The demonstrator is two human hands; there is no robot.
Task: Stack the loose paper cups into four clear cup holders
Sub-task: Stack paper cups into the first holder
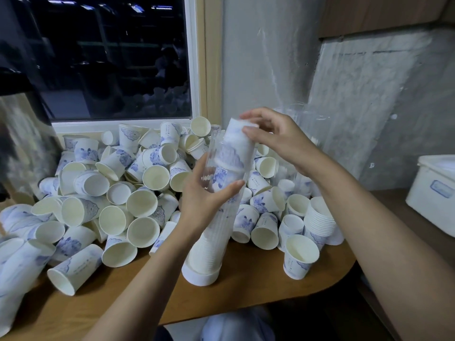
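Your left grip [209, 200] is wrapped round the clear cup holder [213, 153], which stands tilted on the desk [246, 296] with a stack of cups [205, 259] inside. Your right grip [278, 136] pinches an upside-down paper cup [237, 141] at the holder's top (loose cups [138, 183] lie heaped behind).

Bare forearms [138, 279], with pale bluish clothing [236, 326] at the lap.
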